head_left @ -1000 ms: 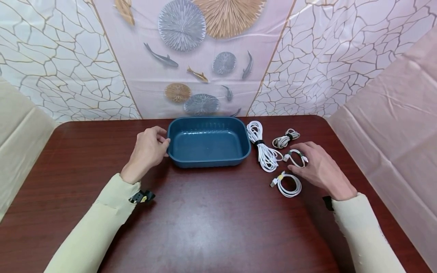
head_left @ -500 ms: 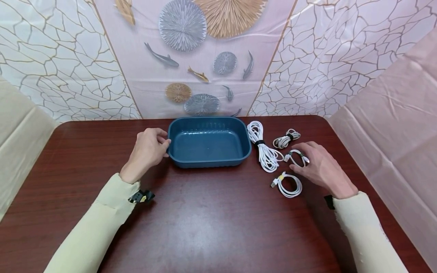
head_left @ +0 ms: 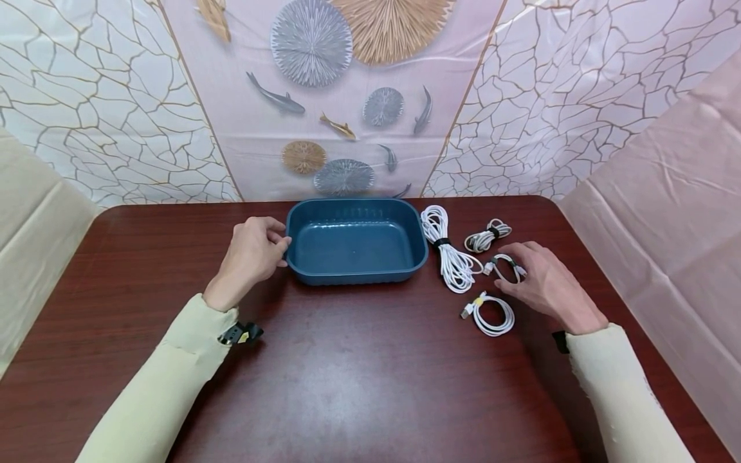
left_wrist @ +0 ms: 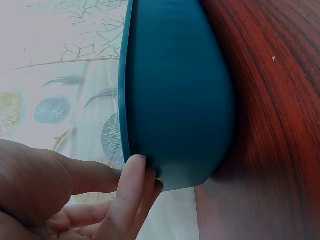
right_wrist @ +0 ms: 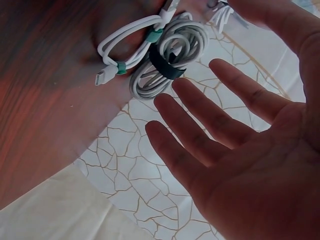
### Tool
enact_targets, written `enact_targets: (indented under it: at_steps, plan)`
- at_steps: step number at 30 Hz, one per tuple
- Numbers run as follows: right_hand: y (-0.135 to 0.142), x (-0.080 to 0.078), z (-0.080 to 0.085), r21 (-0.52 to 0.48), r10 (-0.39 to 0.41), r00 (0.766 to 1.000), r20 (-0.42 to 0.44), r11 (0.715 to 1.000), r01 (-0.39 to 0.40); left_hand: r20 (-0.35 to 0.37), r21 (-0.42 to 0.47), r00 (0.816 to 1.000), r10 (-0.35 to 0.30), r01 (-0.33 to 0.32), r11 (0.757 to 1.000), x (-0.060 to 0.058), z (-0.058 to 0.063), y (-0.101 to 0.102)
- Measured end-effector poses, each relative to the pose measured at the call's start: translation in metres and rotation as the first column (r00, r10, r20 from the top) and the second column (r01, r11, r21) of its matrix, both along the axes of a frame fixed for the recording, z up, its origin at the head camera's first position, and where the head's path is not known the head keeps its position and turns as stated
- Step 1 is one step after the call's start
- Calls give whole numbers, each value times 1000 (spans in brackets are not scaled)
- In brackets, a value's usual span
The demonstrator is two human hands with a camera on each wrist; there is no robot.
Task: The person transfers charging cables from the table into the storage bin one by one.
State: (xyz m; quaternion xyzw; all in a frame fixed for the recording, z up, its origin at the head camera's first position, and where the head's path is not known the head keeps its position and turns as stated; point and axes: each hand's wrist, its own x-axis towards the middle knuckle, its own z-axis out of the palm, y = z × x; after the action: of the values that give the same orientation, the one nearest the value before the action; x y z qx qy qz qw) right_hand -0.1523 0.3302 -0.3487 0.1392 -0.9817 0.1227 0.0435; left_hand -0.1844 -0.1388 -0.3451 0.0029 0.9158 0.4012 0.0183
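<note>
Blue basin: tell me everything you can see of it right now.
The blue basin is a dark teal, rounded rectangular tub, open-topped, with a thin rim and a smooth, slightly glossy surface that looks like plastic. It sits upright near the far edge of the table, long side facing the person. The left hand pinches its left-end rim. A white cable bundle lies beside its right end; whether they touch is unclear.

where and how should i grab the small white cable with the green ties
Probably pinch the small white cable along the strands between its green ties, coming from above and the right: the ties bundle that stretch, and the open right hand is on that side of it.
</note>
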Motion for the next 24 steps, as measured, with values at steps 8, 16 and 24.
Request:
enact_targets:
  at_steps: [8,16,24]
  plan:
    - [4,-3,-4,-7,5,1000,22,1000,-5,1,10,1000,-2,2,1000,0,0,0]
    - [7,-9,-5,2,-9,998,63,1000,9,2,3,1000,-3,3,1000,0,1,0]
    - [12,-13,-9,-2,-3,997,81,1000,4,7,5,1000,-2,2,1000,-1,1,1]
